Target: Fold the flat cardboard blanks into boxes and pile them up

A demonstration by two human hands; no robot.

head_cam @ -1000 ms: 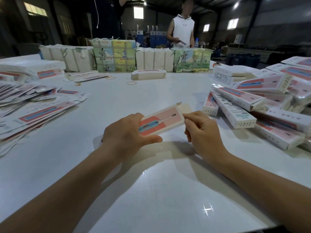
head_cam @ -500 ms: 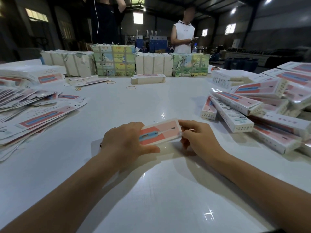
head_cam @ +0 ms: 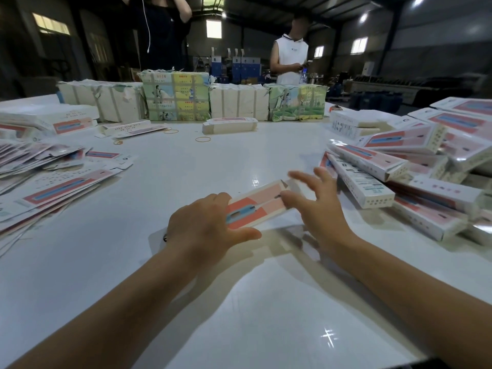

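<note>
A pink, red and blue cardboard box (head_cam: 257, 205) lies low over the white table (head_cam: 239, 302) in front of me. My left hand (head_cam: 205, 226) grips its near left end, thumb underneath along the front edge. My right hand (head_cam: 319, 206) is at the box's right end with its fingers spread apart and blurred; only the thumb rests on the box face beside the end flap. Flat blanks (head_cam: 53, 182) lie fanned out on the left. Folded boxes (head_cam: 399, 166) are heaped on the right.
Wrapped bundles (head_cam: 175, 97) line the far edge of the table, with one folded box (head_cam: 229, 125) and loose rubber bands (head_cam: 203, 139) before them. Two people (head_cam: 290, 62) (head_cam: 162, 33) stand behind the table.
My right hand has let go of the box's end flap and spread its fingers. The box has tilted flatter and shifted slightly right; my left hand still holds it.
</note>
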